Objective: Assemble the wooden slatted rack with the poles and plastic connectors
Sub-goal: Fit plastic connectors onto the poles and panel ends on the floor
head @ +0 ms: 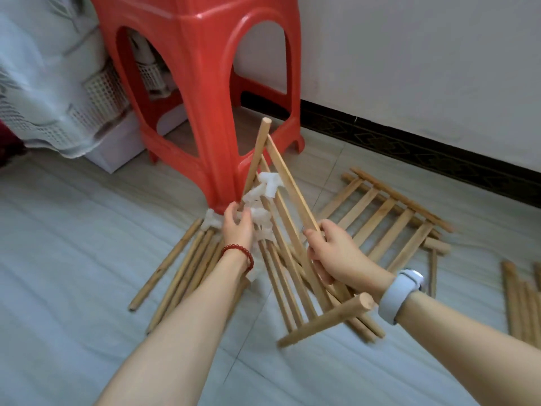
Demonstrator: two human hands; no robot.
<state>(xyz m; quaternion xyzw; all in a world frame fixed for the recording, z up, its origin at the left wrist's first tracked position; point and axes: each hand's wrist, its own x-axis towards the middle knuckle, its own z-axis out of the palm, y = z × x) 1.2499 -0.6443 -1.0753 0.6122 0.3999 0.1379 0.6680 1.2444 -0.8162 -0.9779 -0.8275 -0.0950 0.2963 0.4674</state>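
Observation:
My right hand [330, 253] grips a wooden slatted panel [288, 183] by one slat and holds it tilted up off the floor, its near rail [328, 322] pointing toward me. My left hand [237, 224] reaches into a heap of white plastic connectors [263, 212] on the floor, fingers curled on one of them. A bundle of loose wooden poles [187, 265] lies under my left forearm. One pole carries a connector [211, 221] on its far end. A second slatted panel [386, 215] lies flat on the floor to the right.
A red plastic stool [205, 83] stands just behind the connectors. White lattice baskets [99, 95] and a white cloth [38, 83] are at the far left. More poles [521, 300] lie at the right edge. A white wall with a dark skirting [409, 142] runs behind.

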